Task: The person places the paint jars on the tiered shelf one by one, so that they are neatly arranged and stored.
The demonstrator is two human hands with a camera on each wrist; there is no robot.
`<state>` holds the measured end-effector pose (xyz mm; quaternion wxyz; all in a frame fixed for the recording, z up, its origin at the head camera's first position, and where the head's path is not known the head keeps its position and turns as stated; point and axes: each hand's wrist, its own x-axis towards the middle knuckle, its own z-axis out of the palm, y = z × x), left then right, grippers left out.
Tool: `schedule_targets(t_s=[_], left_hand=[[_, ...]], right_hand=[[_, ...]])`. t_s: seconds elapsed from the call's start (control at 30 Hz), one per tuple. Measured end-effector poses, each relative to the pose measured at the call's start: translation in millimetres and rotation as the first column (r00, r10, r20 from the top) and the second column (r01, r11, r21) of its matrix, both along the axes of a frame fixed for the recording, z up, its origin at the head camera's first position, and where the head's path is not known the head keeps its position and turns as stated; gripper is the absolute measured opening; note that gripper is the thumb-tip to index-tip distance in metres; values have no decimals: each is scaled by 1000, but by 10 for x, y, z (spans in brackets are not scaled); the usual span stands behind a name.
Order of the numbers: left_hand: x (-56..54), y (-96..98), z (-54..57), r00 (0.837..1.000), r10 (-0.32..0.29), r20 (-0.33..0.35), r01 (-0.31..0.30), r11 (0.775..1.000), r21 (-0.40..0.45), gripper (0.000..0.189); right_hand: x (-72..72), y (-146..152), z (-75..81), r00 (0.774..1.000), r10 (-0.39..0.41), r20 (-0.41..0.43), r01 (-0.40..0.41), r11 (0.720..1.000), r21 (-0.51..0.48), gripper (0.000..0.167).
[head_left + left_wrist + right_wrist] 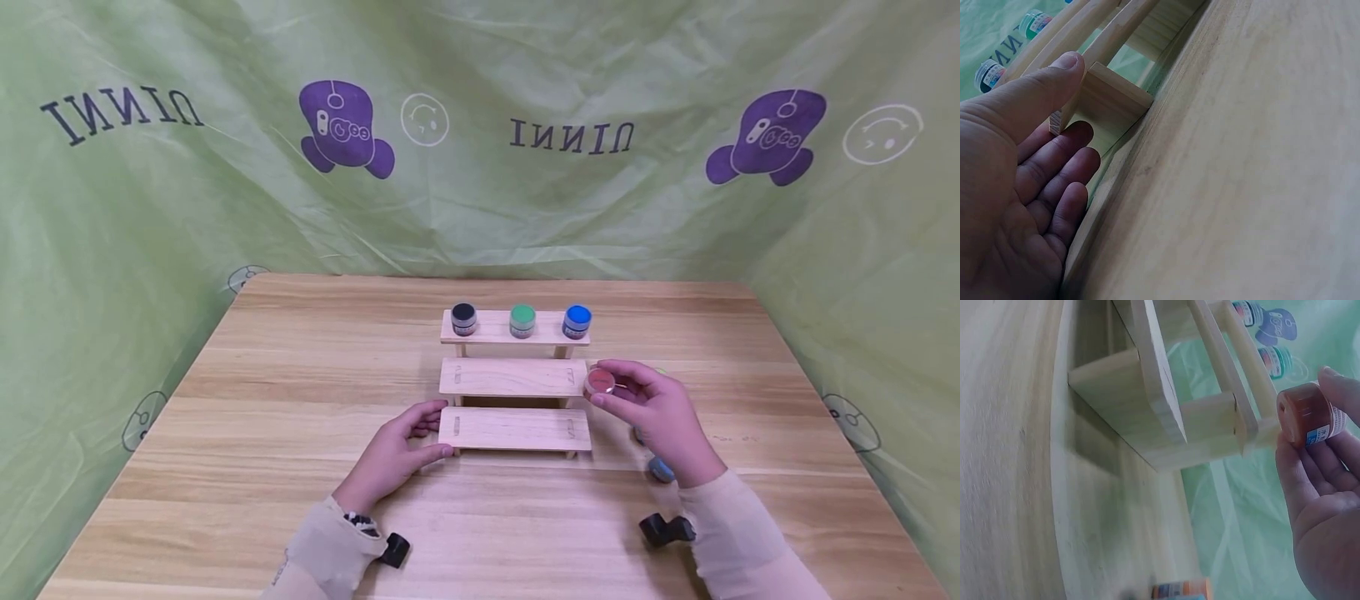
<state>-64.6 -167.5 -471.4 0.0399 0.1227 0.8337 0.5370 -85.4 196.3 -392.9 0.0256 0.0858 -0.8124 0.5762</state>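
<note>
A three-step wooden rack (514, 428) stands mid-table. My left hand (397, 454) is at the left end of its lowest step, thumb at the front corner and fingertips toward the back corner; in the left wrist view the thumb (1054, 87) lies against the board's end and the index finger is partly hidden behind it. Between thumb and fingers, my right hand (660, 408) pinches a small red paint jar (600, 382), held beside the right end of the middle step. The same jar (1310, 415) appears tilted on its side in the right wrist view.
On the top step sit a black jar (463, 319), a green jar (522, 321) and a blue jar (577, 322). Under and beside the right forearm are more jars, one of them blue (662, 469). An orange jar (1182, 589) shows low in the right wrist view. Green cloth (480, 217) surrounds the table.
</note>
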Motion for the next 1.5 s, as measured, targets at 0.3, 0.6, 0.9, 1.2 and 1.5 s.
schedule_targets(t_s=[0.3,0.6,0.9,1.2,1.5], left_hand=[[0,3,-1,1000,-3,-7,3,1000,-4,64],[-1,-2,-5,1000,-3,-1,3,1000,-7,64],[-5,1,8,1000,1,8,-1,1000,-16,65],[-6,-6,-7,1000,-3,-3,3,1000,-8,63],[-5,0,-3,1000,-2,2,2,1000,-7,63]], right_hand=[[-36,-124,-26,998,58,-20,-58,998,-25,42],[-77,-266,0,998,62,22,-62,998,11,46],[-106,-365,-32,996,77,55,-76,997,-14,45],[-138,-470,-22,993,107,55,-107,994,3,46],[-161,-576,-6,988,130,88,-131,991,4,46]])
